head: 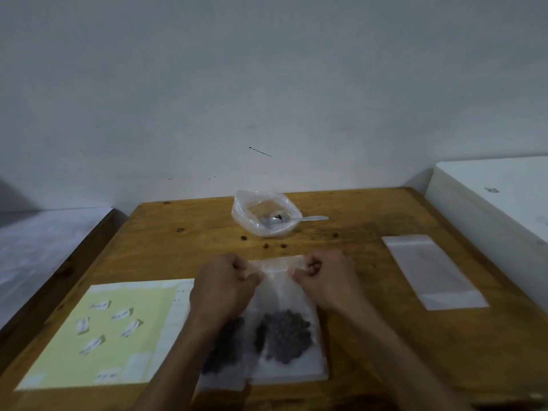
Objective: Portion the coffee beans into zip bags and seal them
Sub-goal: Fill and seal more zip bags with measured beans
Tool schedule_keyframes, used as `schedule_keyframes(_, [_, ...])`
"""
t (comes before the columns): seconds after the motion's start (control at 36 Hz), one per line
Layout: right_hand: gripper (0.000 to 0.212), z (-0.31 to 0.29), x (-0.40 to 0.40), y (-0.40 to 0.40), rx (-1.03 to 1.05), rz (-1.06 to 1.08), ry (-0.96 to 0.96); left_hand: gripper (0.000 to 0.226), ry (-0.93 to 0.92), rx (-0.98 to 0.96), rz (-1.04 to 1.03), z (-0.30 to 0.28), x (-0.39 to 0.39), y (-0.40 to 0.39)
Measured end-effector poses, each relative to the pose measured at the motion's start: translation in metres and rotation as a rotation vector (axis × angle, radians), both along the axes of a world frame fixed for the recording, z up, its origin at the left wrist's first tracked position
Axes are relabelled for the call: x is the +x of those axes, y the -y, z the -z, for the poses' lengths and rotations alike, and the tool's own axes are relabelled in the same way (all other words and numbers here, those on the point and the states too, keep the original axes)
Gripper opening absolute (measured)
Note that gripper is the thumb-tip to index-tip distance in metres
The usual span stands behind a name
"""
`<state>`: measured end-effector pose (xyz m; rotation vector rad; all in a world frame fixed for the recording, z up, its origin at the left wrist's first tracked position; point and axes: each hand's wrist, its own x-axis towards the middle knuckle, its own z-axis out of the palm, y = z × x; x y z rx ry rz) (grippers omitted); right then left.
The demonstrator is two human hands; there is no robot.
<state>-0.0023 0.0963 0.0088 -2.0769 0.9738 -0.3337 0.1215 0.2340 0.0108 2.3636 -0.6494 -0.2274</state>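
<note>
Just in front of the nearly emptied plastic tub (264, 215), the left hand (225, 287) and right hand (327, 280) pinch, fingers curled, the top strip of the filled zip bag (284, 330) lying flat on the table (178, 232), seemingly to press its seal closed.

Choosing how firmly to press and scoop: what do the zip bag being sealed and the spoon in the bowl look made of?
Zip bag: thin clear plastic, slightly frosted; the coffee beans show through.
Spoon: looks like metal, given its silvery sheen, though shiny plastic is possible.
</note>
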Motion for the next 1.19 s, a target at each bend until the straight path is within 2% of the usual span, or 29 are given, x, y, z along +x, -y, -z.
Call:
schedule_keyframes(0.06, [0.021, 0.005, 0.003, -0.001, -0.048, -0.002, -0.071, 0.049, 0.064, 0.124, 0.014, 0.004, 0.001, 0.002])
schedule_keyframes(0.11, [0.044, 0.011, 0.005, -0.002, -0.074, -0.011, -0.121, 0.066, 0.106, 0.181, 0.035, 0.007, 0.002, 0.004])
schedule_keyframes(0.17, [0.06, 0.012, 0.004, -0.003, -0.074, -0.005, -0.117, 0.071, 0.118, 0.193, 0.048, 0.009, 0.001, 0.006])
schedule_keyframes(0.33, [0.059, 0.003, -0.007, 0.013, -0.106, 0.022, -0.058, 0.059, 0.178, 0.127, 0.076, 0.0, -0.005, 0.017])
schedule_keyframes(0.47, [0.048, -0.006, -0.028, 0.054, -0.171, 0.166, -0.015, 0.05, 0.174, 0.036, 0.21, -0.017, -0.019, 0.049])
schedule_keyframes(0.72, [0.058, 0.002, -0.091, 0.145, -0.207, 0.504, -0.161, 0.045, 0.014, 0.04, 0.449, -0.014, -0.063, 0.151])
schedule_keyframes(0.86, [0.066, 0.01, -0.108, 0.162, -0.151, 0.527, -0.296, 0.037, -0.052, 0.081, 0.52, 0.001, -0.086, 0.201])
schedule_keyframes(0.94, [0.064, 0.014, -0.11, 0.163, -0.152, 0.522, -0.305, 0.038, 0.035, 0.154, 0.537, 0.011, -0.096, 0.221])
schedule_keyframes(1.06, [0.058, 0.011, -0.109, 0.165, -0.062, 0.525, -0.226, 0.043, 0.153, 0.211, 0.537, 0.023, -0.103, 0.232])
schedule_keyframes(1.11, [0.048, 0.01, -0.11, 0.165, -0.013, 0.523, -0.118, 0.039, 0.14, 0.193, 0.536, 0.026, -0.102, 0.232])
schedule_keyframes(1.19, [0.02, 0.011, -0.111, 0.166, 0.038, 0.527, 0.119, 0.033, 0.026, 0.12, 0.519, 0.025, -0.099, 0.23])
